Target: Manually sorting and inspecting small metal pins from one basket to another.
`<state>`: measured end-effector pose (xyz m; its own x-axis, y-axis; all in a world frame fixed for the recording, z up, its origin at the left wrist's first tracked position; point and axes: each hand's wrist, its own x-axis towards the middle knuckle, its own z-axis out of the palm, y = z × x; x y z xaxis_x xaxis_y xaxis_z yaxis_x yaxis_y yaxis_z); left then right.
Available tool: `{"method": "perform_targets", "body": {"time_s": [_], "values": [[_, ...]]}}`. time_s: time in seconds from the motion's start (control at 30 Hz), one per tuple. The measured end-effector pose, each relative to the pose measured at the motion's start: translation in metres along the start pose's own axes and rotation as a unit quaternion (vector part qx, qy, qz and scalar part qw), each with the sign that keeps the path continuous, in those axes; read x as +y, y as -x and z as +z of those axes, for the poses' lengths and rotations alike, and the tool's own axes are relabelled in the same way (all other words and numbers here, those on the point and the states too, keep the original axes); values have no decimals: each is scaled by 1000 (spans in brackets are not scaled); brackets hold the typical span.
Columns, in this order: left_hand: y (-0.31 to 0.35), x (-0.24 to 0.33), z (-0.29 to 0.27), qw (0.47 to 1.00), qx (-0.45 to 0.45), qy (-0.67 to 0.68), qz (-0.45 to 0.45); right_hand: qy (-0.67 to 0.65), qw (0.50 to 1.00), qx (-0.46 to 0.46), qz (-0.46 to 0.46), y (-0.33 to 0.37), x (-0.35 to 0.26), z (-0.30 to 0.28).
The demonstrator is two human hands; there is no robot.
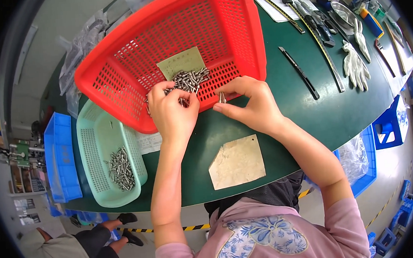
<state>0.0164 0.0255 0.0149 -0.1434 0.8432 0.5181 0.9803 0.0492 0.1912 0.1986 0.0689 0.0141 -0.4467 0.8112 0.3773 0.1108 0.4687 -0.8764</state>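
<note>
A large red perforated basket [237,20] stands tilted on the green table, with a pile of small metal pins [191,80] and a yellowish paper slip [181,62] inside. Over its near rim reaches my left hand [171,110], fingers curled down at the pins; what they grip is largely hidden. Just right of it, my right hand [249,98] pinches a small metal pin [222,97] between thumb and fingers at the basket's near edge. To the left, a pale green basket [91,136] holds more metal pins [120,169].
Left of the green basket is a blue bin [61,157]. A worn beige card [237,162] lies near the table's front edge. At right lie a black utility knife [299,72], a tape measure strip [322,51] and white gloves [355,65]. Another person [77,250] is at lower left.
</note>
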Motion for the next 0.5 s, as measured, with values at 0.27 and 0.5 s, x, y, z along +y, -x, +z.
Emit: {"method": "perform_targets", "body": {"time_s": [0.27,0.5], "values": [[37,28,-21,646,-115,708,-261,145,961,75,-223,2,0,5],[44,26,-22,594,-135,735,-298,146,952,75,-259,3,-1,8]]}}
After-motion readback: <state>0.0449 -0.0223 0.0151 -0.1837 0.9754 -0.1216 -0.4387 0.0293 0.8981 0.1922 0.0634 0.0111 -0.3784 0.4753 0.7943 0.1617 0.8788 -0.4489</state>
